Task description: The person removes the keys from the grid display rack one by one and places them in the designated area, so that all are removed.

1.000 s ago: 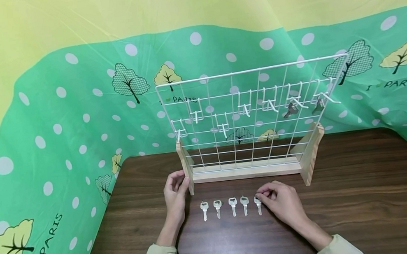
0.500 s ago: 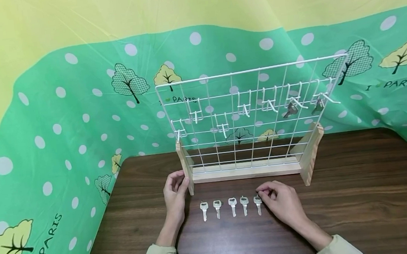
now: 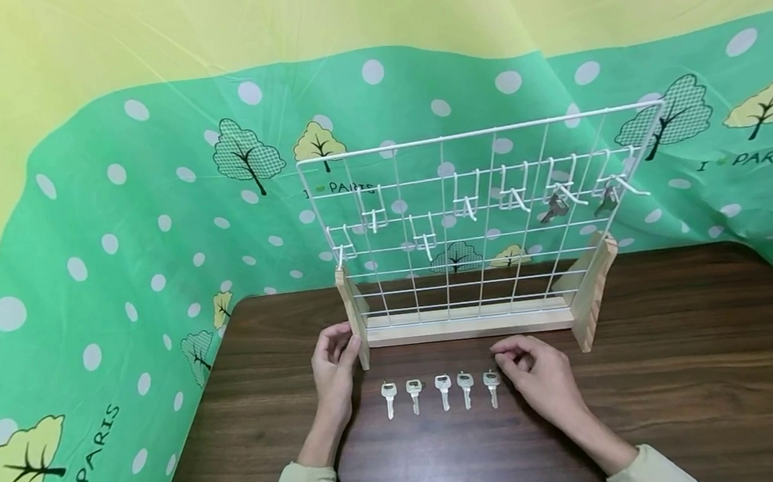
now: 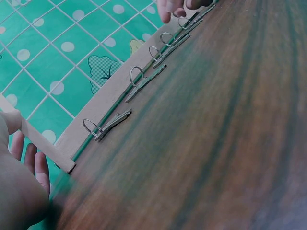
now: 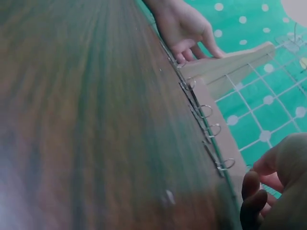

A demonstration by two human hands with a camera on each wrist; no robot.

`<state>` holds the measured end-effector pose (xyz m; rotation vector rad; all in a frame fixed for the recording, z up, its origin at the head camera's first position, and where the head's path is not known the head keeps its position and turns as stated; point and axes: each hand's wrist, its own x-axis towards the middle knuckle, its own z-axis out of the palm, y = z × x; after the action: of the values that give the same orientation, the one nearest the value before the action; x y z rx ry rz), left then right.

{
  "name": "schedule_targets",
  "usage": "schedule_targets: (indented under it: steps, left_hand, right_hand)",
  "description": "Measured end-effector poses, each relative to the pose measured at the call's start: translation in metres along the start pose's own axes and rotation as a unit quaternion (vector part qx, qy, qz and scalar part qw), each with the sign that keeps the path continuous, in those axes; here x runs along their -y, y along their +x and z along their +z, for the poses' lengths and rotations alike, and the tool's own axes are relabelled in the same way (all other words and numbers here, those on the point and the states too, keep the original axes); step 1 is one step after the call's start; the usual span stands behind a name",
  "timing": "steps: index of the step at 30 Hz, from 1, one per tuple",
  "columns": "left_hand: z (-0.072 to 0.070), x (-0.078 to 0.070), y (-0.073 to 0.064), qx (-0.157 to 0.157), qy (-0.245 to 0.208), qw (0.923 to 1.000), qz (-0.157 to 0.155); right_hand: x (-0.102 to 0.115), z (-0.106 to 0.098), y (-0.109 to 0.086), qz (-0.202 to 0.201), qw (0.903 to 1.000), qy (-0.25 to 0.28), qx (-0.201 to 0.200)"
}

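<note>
Five silvery keys (image 3: 444, 392) with thin wire rings lie in a row on the table (image 3: 446, 470), the rightmost key (image 3: 491, 380) just beside the right hand (image 3: 542, 378), whose fingers are loosely bent with thumb and forefinger narrowly apart, while the left hand (image 3: 333, 372) pinches the left wooden support (image 3: 364, 353) of a white wire-grid rack (image 3: 495, 130). Two darker keys (image 3: 554, 209) hang on that rack's two rightmost hooks (image 3: 631, 187). Brown wood grain streaks the tabletop, a pale timber crossbar (image 3: 470, 330) joins the supports, and green cloth (image 3: 160, 170) with white dots hangs behind.
</note>
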<state>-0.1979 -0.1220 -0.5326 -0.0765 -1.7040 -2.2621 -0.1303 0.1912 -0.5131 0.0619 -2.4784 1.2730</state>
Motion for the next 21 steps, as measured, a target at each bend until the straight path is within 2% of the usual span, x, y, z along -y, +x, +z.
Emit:
schedule_targets:
  steps: [12,21]
  left_hand:
    - [-0.001,0.001,0.0,0.001,-0.001,1.0,0.002]
    - [-0.001,0.003,0.001,0.0,0.006,1.0,0.007]
  right_hand:
    - [0.03,-0.023,0.008,0.021,0.9976,0.066,-0.003]
    - [0.05,-0.046,0.015,0.018,0.9931,0.107,-0.044]
